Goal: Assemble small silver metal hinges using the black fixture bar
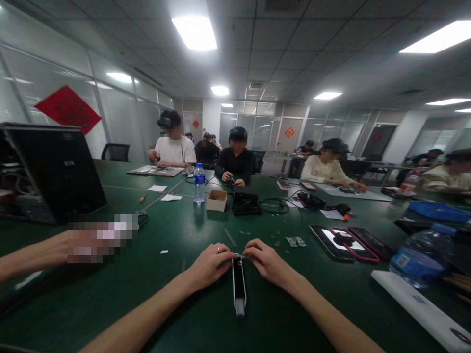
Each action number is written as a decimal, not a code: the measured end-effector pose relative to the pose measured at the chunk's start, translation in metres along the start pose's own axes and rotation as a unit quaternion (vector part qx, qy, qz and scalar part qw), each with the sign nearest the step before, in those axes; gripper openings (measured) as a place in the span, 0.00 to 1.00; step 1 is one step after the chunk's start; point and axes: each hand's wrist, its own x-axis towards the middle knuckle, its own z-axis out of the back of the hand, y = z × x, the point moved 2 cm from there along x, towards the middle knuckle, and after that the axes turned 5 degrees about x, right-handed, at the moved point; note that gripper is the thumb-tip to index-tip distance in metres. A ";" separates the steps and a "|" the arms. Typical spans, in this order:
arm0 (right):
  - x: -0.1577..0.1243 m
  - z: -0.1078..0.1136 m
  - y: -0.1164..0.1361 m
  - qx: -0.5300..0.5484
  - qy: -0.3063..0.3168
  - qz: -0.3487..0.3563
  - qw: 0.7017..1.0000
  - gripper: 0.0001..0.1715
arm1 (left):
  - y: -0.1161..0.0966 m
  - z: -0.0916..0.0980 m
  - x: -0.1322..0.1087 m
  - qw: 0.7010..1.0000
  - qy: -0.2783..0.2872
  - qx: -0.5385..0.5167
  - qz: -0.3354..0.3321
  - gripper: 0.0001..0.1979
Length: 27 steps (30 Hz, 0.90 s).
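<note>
A narrow black device [239,284] with a grey near end lies lengthwise on the green table [191,314] in front of me. My left hand [210,264] and my right hand [268,262] meet at its far end, both with fingers curled and pinching there. A ring shows on my left hand. What the fingertips pinch is too small to make out. Small metal parts [296,241] and tiny screws lie just beyond my right hand.
Phones [349,242] lie to the right beside a tipped water bottle [423,256] and a white flat box [423,306]. A cardboard box [217,200], upright bottle [199,183] and black device [245,201] stand mid-table. A neighbour's forearm [33,255] reaches in left. Several seated people work opposite.
</note>
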 end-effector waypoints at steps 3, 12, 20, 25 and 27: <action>0.000 -0.004 0.009 -0.041 0.049 0.027 0.998 0.19 | 0.000 -0.002 -0.001 1.000 0.001 0.005 -0.006 0.12; -0.003 -0.015 0.006 -0.036 0.008 0.066 0.997 0.13 | 0.001 0.001 -0.002 1.000 -0.005 -0.009 0.008 0.11; -0.002 -0.023 0.002 0.023 -0.084 0.039 0.995 0.10 | -0.003 0.003 -0.001 1.000 -0.024 -0.016 0.001 0.11; 0.002 -0.025 0.011 0.094 -0.164 -0.062 0.980 0.10 | -0.012 0.003 0.001 0.997 -0.072 -0.004 -0.036 0.12; 0.004 -0.027 0.017 0.125 -0.165 -0.082 0.975 0.09 | -0.014 0.002 0.001 0.994 -0.093 0.010 -0.062 0.11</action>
